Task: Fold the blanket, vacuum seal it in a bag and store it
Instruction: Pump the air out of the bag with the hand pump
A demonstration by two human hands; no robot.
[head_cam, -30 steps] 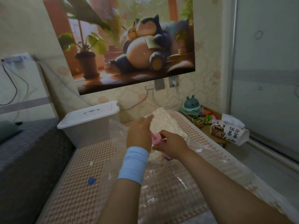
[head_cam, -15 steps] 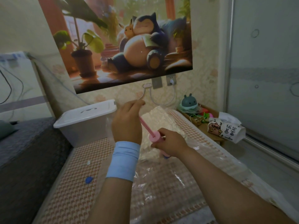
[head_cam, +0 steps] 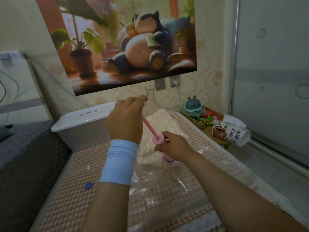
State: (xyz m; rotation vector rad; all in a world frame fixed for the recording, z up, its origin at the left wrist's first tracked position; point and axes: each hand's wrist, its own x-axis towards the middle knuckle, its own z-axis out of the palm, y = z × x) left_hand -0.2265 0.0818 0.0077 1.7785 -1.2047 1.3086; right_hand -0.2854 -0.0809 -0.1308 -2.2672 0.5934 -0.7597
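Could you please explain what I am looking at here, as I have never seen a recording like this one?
There is no machine here: a person does the work with bare hands, and one wide-angle camera worn on the head looks forward and down at them. The left hand, above a light blue wristband, grips the pulled-out pink plunger rod of a small hand pump. The right hand holds the pump's pink barrel, which stands on a clear plastic vacuum bag. Inside the bag lies a folded cream blanket. The bag is spread over an orange-and-white patterned mat, where a small blue cap also lies. Behind stands a white lidded plastic storage box; at the right, a tissue pack rests on a low wooden table.
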